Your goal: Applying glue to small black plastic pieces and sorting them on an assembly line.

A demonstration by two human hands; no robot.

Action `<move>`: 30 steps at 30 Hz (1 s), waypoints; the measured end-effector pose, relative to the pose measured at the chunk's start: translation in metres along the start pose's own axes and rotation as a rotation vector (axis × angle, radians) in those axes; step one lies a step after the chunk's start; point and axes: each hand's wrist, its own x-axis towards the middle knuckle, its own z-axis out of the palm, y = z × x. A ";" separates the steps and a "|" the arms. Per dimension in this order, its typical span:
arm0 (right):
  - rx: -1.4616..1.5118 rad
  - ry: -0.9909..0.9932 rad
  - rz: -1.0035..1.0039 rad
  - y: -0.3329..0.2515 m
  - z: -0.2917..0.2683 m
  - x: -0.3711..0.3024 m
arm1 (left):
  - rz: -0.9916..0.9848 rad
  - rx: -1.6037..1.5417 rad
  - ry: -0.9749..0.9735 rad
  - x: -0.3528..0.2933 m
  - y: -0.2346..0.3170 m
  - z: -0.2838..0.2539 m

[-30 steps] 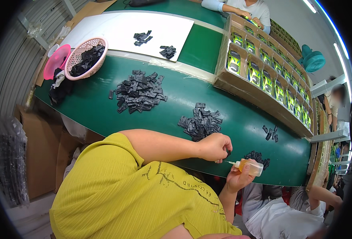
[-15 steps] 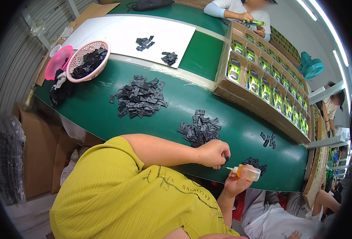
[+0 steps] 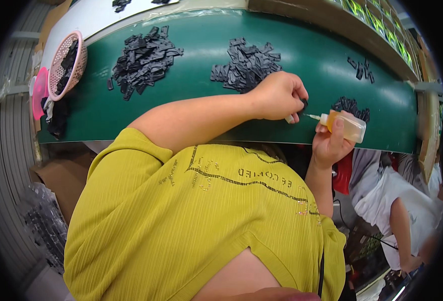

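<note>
Your left hand [image 3: 277, 95] pinches small black part [image 3: 303, 104] at table edge. Your right hand [image 3: 330, 143] grips amber squeeze bottle [image 3: 344, 125], nozzle tip aimed at part from 3 o'clock, nearly touching. Progress judgement: small treated pile [image 3: 351, 106] at 1 o'clock of bottle; big piles [image 3: 144, 57] at 10 o'clock, [image 3: 247, 62] at 12 likely untouched. Most work left.

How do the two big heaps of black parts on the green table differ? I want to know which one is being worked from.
The left heap lies far from both hands, while the middle heap sits right above the left hand. The left heap is spread wider and looser; the middle heap is more compact. Both are small flat black pieces on the green table.
</note>
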 end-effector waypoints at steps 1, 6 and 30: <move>-0.008 0.012 0.004 0.000 0.001 -0.001 | -0.007 0.032 0.004 -0.002 0.002 0.000; -0.102 -0.058 -0.066 -0.003 0.005 -0.006 | -0.026 0.068 0.010 -0.006 0.004 0.002; -0.228 -0.040 -0.025 0.001 -0.006 -0.010 | 0.026 -0.027 0.002 -0.004 -0.005 0.005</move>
